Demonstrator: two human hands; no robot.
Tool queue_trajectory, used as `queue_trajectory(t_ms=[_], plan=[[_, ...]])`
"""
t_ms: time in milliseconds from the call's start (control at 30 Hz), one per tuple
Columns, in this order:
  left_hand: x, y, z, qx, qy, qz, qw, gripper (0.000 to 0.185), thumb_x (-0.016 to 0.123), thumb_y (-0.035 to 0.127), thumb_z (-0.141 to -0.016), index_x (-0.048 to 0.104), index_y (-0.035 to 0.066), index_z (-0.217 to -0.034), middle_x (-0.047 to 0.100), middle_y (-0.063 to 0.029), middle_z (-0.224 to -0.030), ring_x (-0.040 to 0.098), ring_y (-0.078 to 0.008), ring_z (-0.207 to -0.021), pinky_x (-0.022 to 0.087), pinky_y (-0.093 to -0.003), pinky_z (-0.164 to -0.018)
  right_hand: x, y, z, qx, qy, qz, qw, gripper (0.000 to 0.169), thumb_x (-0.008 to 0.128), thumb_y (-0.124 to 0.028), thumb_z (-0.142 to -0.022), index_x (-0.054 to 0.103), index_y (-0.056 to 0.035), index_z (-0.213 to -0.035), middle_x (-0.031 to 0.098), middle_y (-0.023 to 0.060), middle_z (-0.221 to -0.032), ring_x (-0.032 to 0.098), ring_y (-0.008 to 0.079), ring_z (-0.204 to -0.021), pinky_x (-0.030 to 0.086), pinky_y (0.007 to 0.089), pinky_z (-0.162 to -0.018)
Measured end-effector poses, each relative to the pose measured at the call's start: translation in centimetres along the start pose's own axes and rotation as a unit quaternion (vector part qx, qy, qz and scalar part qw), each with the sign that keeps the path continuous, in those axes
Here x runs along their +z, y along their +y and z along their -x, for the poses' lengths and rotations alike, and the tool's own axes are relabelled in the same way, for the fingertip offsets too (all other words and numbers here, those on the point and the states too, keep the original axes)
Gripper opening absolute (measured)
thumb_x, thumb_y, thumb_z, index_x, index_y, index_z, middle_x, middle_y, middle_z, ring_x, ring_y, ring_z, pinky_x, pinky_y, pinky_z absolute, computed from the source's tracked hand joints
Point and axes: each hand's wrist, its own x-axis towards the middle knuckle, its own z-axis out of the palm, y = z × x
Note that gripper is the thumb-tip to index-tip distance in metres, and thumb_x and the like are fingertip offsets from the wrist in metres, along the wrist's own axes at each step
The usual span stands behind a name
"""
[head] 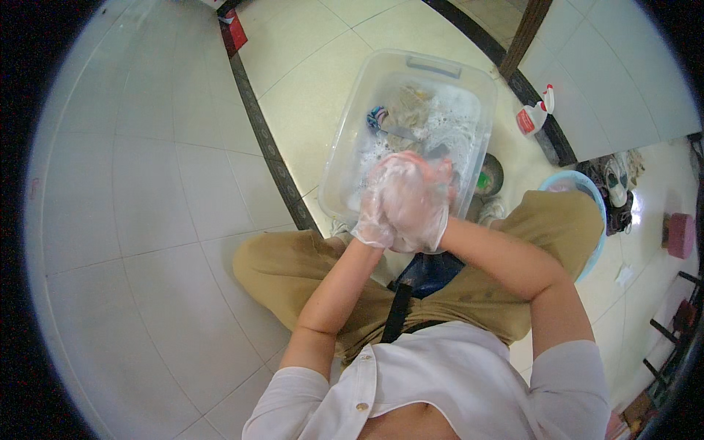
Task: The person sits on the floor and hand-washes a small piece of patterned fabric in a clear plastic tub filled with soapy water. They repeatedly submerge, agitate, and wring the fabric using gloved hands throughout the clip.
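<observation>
My left hand (378, 206) and my right hand (421, 206), both in clear plastic gloves, are pressed together over the near end of a translucent plastic tub (342, 140). Between them is a bunched wet pink cloth (410, 158); folds stick out past the fingers, and the rest is hidden by the gloves. White suds (454, 124) float on the water in the tub. Beyond my hands, a soaked beige cloth (410, 110) lies in the water, with a blue patterned cloth piece (377, 117) at its left.
A white spray bottle (531, 120) with a red label stands right of the tub. A round dark dish (489, 175) with something green sits by the tub's right side. A light blue basin (595, 250) is behind my right knee, near several shoes (616, 181). A tiled wall (159, 198) rises on the left.
</observation>
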Motion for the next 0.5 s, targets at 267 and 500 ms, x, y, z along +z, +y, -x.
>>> queue_trajectory(t_ms=[267,500], plan=[[-2.1,4.3,-0.8,-0.186,0.078,0.399,0.895,0.041,0.042,0.034,-0.091,0.049,0.003,-0.117,0.054,-0.0088,-0.114,0.053,-0.0199,-0.102,0.043,-0.0335,-0.09,-4.9,7.7,-1.7,0.355,-0.254,-0.381,0.815,0.048,0.058,-0.017,-0.08,0.042,-0.0034,-0.123,0.058,0.0119,-0.105,0.056,0.0252,-0.096,0.045,0.039,-0.081],[-2.9,3.8,1.2,-0.195,-0.104,0.392,0.893,0.048,0.045,0.044,-0.09,0.049,0.006,-0.118,0.054,-0.0066,-0.109,0.054,-0.0171,-0.096,0.048,-0.0301,-0.079,-7.4,5.4,-3.4,0.166,-0.257,-0.324,0.895,0.056,0.066,-0.014,-0.072,0.046,-0.0065,-0.124,0.049,0.0107,-0.121,0.046,0.0229,-0.112,0.035,0.0338,-0.097]])
